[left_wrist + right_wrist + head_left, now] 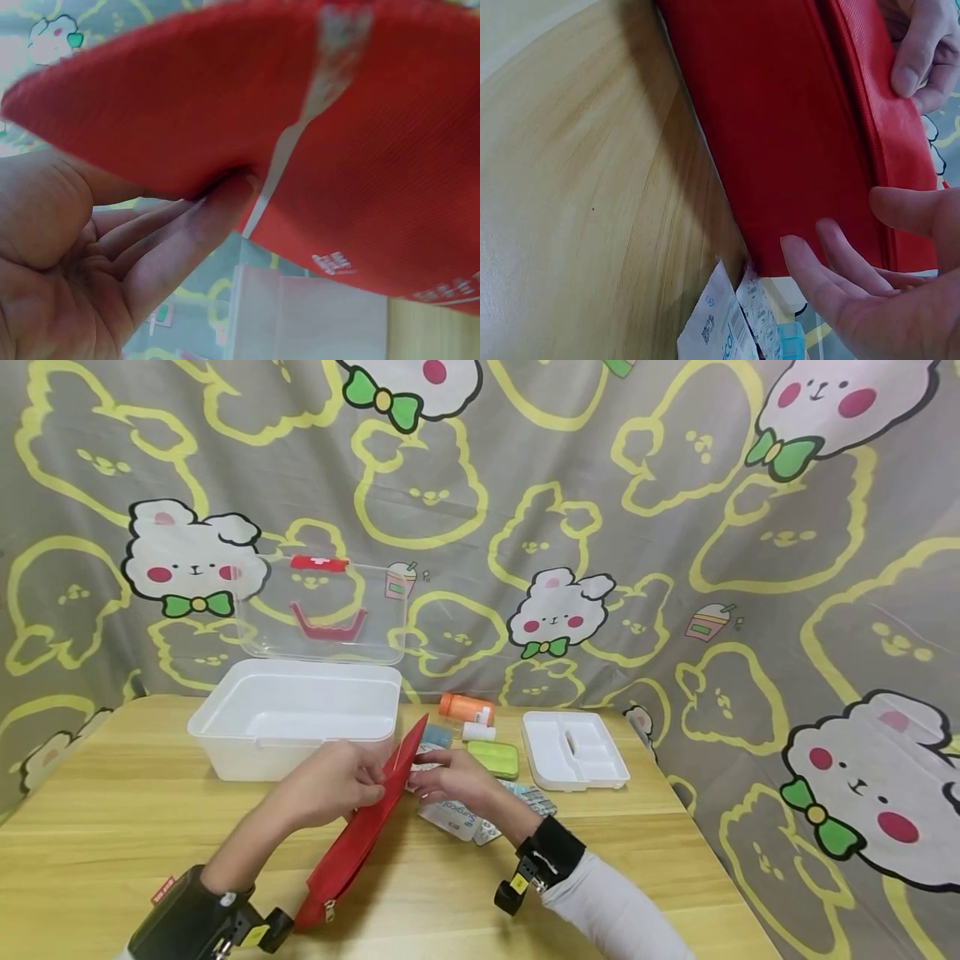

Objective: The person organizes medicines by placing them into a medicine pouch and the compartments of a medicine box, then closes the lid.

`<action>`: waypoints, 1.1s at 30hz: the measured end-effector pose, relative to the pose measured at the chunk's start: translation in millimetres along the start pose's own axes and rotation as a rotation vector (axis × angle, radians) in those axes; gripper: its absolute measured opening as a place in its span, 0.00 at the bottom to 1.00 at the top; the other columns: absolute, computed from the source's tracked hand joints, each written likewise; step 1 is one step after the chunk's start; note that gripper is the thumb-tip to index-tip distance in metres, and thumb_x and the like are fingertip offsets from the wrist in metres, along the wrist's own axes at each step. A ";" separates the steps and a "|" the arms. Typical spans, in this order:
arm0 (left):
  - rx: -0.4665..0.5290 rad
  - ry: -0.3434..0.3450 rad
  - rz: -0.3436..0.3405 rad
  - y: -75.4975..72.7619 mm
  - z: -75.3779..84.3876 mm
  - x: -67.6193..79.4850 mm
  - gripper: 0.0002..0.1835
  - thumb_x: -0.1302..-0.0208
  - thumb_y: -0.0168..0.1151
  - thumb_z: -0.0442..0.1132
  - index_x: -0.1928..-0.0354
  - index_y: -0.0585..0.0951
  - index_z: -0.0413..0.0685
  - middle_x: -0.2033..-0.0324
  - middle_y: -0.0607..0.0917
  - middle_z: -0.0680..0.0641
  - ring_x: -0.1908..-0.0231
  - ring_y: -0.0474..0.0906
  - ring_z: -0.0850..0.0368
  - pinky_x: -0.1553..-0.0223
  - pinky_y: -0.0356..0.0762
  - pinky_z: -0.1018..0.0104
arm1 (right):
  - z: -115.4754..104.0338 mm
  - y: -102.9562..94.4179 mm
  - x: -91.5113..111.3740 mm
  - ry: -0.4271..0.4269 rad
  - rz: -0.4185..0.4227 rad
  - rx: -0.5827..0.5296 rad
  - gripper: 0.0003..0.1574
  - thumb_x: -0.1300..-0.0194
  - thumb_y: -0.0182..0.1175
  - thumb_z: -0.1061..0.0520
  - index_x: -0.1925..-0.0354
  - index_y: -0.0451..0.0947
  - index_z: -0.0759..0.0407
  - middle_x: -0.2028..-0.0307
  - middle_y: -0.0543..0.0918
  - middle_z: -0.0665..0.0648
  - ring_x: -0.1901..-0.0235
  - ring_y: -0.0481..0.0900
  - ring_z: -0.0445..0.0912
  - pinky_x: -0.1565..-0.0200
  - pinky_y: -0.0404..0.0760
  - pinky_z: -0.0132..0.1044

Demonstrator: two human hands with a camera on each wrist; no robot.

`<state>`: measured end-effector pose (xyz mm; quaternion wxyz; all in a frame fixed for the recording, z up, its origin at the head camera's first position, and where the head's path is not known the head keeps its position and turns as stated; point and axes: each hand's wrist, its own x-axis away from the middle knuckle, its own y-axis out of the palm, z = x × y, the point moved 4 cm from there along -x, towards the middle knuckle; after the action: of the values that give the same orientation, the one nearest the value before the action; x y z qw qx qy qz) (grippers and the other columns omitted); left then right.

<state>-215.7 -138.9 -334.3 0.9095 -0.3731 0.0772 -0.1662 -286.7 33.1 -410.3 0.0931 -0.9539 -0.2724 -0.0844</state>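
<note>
A red zippered pouch (358,842) is held tilted on edge above the table, its zipper pull (329,910) towards the near end. My left hand (333,787) pinches the pouch by its upper edge; in the left wrist view, thumb and fingers (187,247) press into the red fabric. On the pouch's other side is my right hand (459,779). Its fingers (810,262) are spread and fairly straight against or close to the red face in the right wrist view; exact contact cannot be told. White print (331,263) shows on the pouch.
Behind stands a clear plastic box (292,758), its transparent lid (322,647) raised. Right of the pouch lie an orange bottle (467,708), a white bottle (478,732), a green case (492,760), a Surgical-marked packet (448,818), blister packs (532,797) and a white divided tray (576,781).
</note>
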 end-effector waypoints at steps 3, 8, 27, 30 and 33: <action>-0.007 0.008 0.047 1.8 -2.9 -0.2 0.02 0.39 0.67 0.30 0.68 0.86 0.39 0.74 0.88 0.47 0.77 0.82 0.60 0.76 0.82 0.68 | 0.7 -0.1 1.7 0.009 -0.014 -0.009 0.29 0.33 0.65 0.59 0.36 0.75 0.66 0.50 0.86 0.71 0.48 0.84 0.65 0.48 0.85 0.48; -0.036 0.013 0.083 4.5 -4.9 -0.8 0.02 0.40 0.68 0.31 0.67 0.87 0.38 0.72 0.89 0.47 0.73 0.84 0.60 0.72 0.82 0.68 | 0.7 0.6 4.0 0.008 -0.031 -0.018 0.30 0.35 0.65 0.60 0.36 0.74 0.66 0.51 0.87 0.69 0.48 0.85 0.63 0.49 0.86 0.48; -0.115 0.055 0.109 5.6 11.8 -0.4 0.01 0.41 0.71 0.32 0.69 0.87 0.41 0.77 0.88 0.51 0.78 0.80 0.64 0.77 0.78 0.71 | -1.6 12.7 7.3 0.005 -0.080 -0.026 0.29 0.34 0.66 0.61 0.37 0.73 0.67 0.57 0.88 0.66 0.59 0.87 0.54 0.54 0.87 0.47; -0.124 0.060 0.108 7.7 13.9 -1.5 0.02 0.42 0.70 0.30 0.71 0.87 0.40 0.79 0.87 0.52 0.81 0.76 0.64 0.80 0.76 0.70 | -0.9 13.1 6.6 -0.007 -0.052 -0.014 0.27 0.34 0.66 0.61 0.39 0.75 0.67 0.61 0.89 0.63 0.60 0.87 0.56 0.56 0.88 0.46; -0.132 0.079 0.114 10.3 14.1 -2.8 0.03 0.42 0.69 0.28 0.72 0.86 0.40 0.81 0.86 0.52 0.82 0.75 0.64 0.81 0.75 0.71 | -0.2 13.9 6.3 -0.024 -0.018 -0.006 0.24 0.35 0.65 0.62 0.42 0.77 0.68 0.64 0.89 0.64 0.63 0.88 0.58 0.58 0.88 0.46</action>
<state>-212.0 -121.9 -331.5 0.8871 -0.4205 0.1448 -0.1233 -274.0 24.6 -410.6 0.0864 -0.9527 -0.2817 -0.0748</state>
